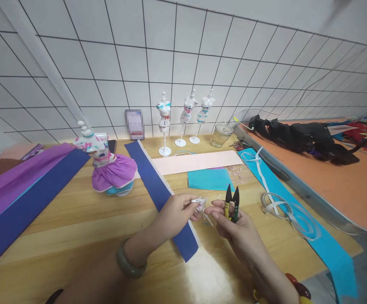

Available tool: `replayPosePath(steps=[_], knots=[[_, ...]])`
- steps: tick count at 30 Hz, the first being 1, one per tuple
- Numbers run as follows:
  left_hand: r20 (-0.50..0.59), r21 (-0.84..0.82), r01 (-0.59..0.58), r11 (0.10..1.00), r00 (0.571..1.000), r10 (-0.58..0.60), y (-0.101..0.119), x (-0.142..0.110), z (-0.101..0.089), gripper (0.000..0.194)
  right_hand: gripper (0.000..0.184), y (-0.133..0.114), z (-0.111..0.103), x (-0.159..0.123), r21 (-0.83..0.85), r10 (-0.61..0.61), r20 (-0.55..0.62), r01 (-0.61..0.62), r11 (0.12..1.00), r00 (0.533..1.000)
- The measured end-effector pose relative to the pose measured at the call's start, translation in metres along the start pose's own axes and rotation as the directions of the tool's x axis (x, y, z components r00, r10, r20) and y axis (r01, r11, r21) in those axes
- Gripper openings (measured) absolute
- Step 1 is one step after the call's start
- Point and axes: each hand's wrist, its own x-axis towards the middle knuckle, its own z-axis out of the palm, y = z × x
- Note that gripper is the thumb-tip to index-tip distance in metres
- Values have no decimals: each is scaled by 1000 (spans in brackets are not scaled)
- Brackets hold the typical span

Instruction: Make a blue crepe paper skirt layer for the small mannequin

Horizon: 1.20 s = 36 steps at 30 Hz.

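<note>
Light wooden table (107, 236) beside white-tiled wall (234, 76); left hand (174, 214) pinching small white printed fabric (200, 204), right hand (238, 228) curled around black-bladed, yellow-and-green-handled snips (227, 207).

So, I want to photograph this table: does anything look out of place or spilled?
The bright blue strip runs off the table at its right front, with ribbon looped loosely across it, which looks untidy. Nothing looks spilled; the glass stands upright.
</note>
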Motion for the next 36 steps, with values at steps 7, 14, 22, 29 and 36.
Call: replayPosePath(steps=[7, 14, 22, 29, 36], knots=[[-7, 164, -105, 981, 994, 108, 7, -8, 6, 20, 41, 6, -1, 6, -54, -77, -48, 74, 996, 996], [40, 681, -222, 698, 963, 268, 11, -11, 2, 21, 40, 6, 0, 5, -171, -90, -90, 73, 982, 992], [145, 901, -270, 338, 925, 352, -2, -11, 5, 15, 33, 5, 5, 0, -234, -114, -79, 92, 968, 990], [44, 929, -206, 306, 885, 463, -6, -9, 0, 12, 31, 5, 10, -13, -170, -58, -22, 53, 984, 998], [-115, 468, -169, 867, 961, 250, 10, -8, -5, 15, 35, 1, 8, -13, 214, 69, 37, -75, 974, 997]])
